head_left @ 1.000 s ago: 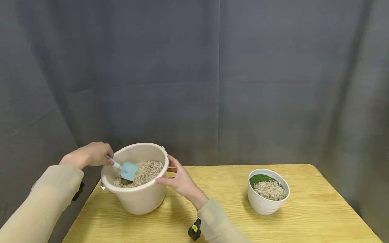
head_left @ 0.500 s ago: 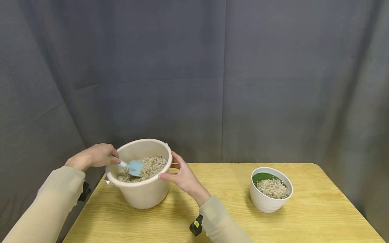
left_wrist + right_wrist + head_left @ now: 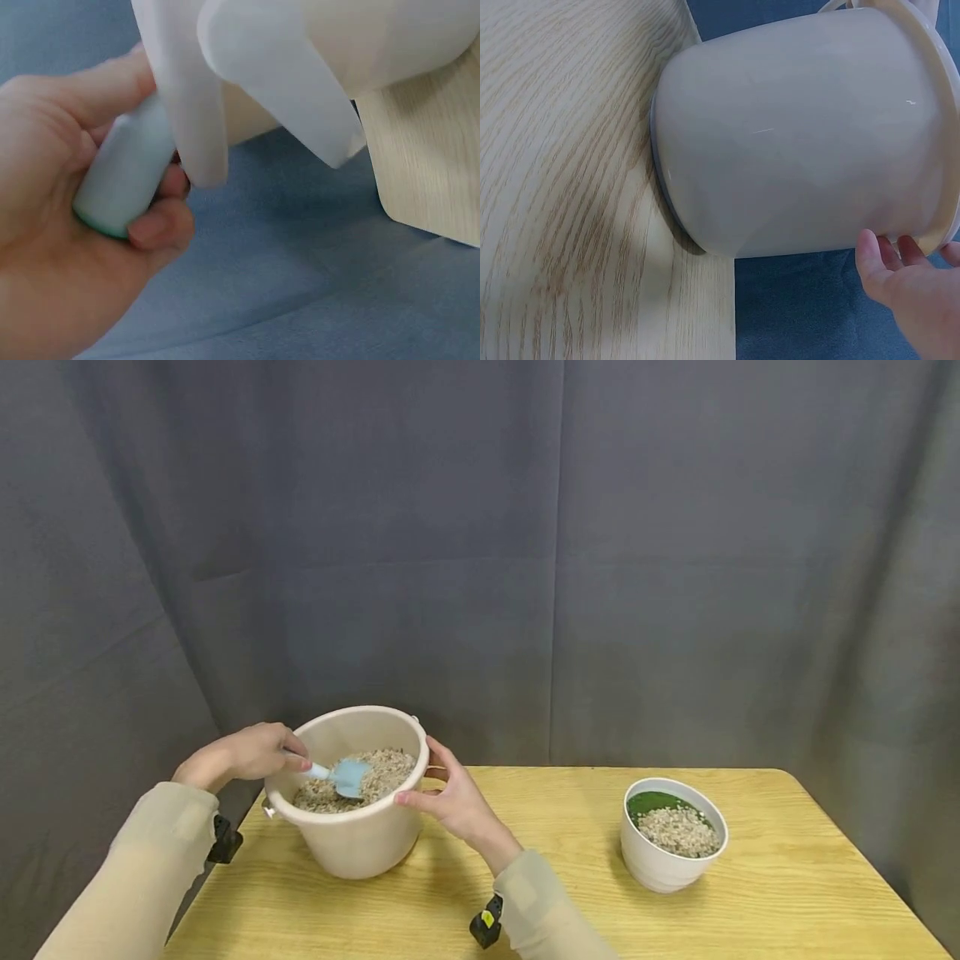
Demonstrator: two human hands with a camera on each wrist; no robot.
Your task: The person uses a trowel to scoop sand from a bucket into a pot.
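The left hand (image 3: 243,753) grips the blue scoop (image 3: 347,775) in the gravel bucket (image 3: 360,843), which the right hand (image 3: 450,797), fingers seemingly relaxed, steadies.

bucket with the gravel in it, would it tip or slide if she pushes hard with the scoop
The bucket probably feels heavy for its size, since gravel fills it well up. It looks apt to tip: in the right wrist view its base sits by the table edge. The right hand on the rim likely steadies it against the scoop.

R hand (image 3: 907,289) touching bucket (image 3: 802,135) rim; table (image 3: 562,195).
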